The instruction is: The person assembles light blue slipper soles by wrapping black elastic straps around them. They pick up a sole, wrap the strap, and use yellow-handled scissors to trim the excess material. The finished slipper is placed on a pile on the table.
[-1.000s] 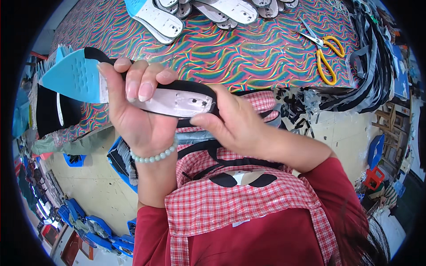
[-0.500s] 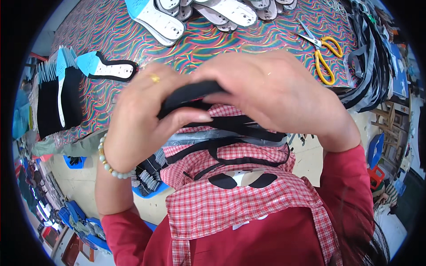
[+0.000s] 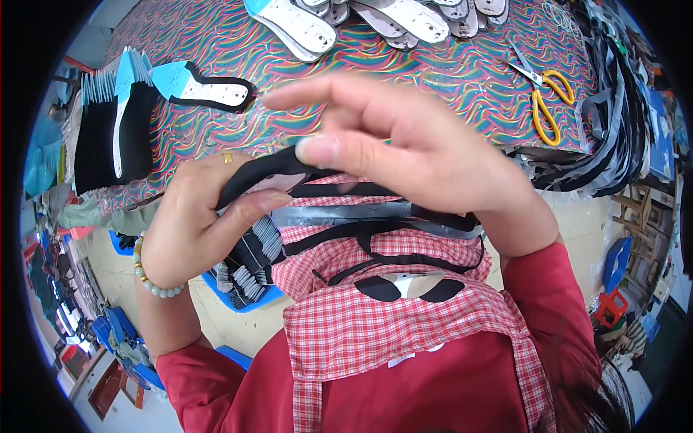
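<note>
My left hand (image 3: 193, 216) is closed round a black-edged, curved insole-like piece (image 3: 260, 170). Its thumb lies along the near side, where a pale pinkish face shows under the black band. On the piece's right end rests the thumb of my right hand (image 3: 433, 148); the other visible fingers of that hand stretch out above it, apart from the piece. Whether any lower finger touches the underside is hidden. Over my lap, on the red checked apron (image 3: 390, 332), lie black strips (image 3: 336, 189) and grey strips (image 3: 339, 214).
On the patterned table (image 3: 289, 79) are a black-rimmed insole (image 3: 213, 92), a standing row of insoles (image 3: 97, 144), a pile of white insoles (image 3: 415, 18) and yellow-handled scissors (image 3: 546, 108). Black and grey strips (image 3: 577, 169) hang at right. A blue bin (image 3: 253, 303) below holds more pieces.
Both hands have shifted left and the piece has tilted, its right end up. My right hand's fingers have spread away from it. The table appears farther right in the view.
</note>
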Demonstrator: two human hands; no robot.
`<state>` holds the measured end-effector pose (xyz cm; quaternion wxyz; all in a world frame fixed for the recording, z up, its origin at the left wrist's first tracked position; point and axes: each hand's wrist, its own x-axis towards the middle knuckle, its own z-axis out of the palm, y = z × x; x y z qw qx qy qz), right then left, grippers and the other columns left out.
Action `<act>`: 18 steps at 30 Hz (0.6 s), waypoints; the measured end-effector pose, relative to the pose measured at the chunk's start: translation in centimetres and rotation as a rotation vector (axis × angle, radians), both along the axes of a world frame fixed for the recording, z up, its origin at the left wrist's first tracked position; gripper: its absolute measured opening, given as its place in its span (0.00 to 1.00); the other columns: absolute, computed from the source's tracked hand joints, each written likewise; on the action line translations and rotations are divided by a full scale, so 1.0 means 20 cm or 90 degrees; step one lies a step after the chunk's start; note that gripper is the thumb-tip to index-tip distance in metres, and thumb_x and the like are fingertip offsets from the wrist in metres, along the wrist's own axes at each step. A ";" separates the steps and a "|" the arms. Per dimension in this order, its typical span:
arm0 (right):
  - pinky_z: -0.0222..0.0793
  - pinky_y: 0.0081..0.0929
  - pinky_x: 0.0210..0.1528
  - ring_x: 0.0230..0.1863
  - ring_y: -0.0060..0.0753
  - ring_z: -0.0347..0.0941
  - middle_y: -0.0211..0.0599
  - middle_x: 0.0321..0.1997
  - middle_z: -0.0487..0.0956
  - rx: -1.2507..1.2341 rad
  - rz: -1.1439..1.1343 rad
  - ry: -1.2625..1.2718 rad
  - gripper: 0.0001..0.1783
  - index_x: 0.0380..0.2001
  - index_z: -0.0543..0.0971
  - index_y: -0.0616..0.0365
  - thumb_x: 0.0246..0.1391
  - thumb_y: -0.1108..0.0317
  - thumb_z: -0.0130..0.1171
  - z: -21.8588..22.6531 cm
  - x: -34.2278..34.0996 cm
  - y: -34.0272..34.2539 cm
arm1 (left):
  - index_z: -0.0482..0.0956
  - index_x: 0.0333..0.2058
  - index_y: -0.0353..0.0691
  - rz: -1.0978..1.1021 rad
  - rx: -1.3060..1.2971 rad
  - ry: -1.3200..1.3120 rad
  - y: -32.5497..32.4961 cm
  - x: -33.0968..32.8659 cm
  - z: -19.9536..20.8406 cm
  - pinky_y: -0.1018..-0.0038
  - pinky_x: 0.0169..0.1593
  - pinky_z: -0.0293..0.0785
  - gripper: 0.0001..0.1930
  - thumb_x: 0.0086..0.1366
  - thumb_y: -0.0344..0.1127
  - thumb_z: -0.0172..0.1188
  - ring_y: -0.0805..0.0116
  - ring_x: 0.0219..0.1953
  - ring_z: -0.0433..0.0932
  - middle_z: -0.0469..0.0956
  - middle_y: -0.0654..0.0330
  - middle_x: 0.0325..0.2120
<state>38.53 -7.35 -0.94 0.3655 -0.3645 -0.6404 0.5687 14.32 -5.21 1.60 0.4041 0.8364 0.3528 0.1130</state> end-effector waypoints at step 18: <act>0.68 0.26 0.34 0.34 0.32 0.74 0.38 0.32 0.75 0.178 -0.312 0.097 0.06 0.34 0.78 0.62 0.52 0.74 0.60 -0.25 -0.17 -0.10 | 0.70 0.51 0.29 0.470 -0.221 -0.626 -0.18 0.36 -0.30 0.70 0.51 0.70 0.23 0.66 0.43 0.56 0.67 0.49 0.74 0.76 0.53 0.46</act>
